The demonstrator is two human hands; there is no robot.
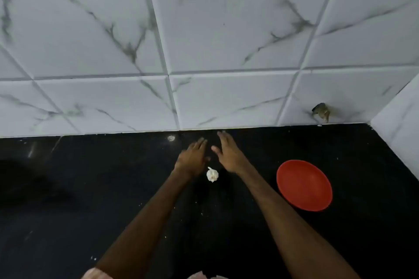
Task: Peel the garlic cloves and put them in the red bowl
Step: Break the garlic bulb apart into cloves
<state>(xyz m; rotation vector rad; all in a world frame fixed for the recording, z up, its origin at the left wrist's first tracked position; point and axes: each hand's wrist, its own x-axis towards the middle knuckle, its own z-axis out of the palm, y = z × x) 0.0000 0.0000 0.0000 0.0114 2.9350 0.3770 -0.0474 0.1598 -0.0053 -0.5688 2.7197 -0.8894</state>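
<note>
A white garlic bulb [212, 174] lies on the black countertop [90, 199], between my two wrists. My left hand [193, 157] stretches past it with straight fingers, palm down, holding nothing. My right hand [227, 153] reaches beside it toward the wall, fingers straight and empty too. The red bowl [304, 185] stands empty to the right of my right forearm.
A white marble-patterned tiled wall [204, 41] rises behind the counter, with a side wall [401, 133] at the far right. A small broken hole [321, 112] sits low in the back tiles. White crumbs speckle the counter.
</note>
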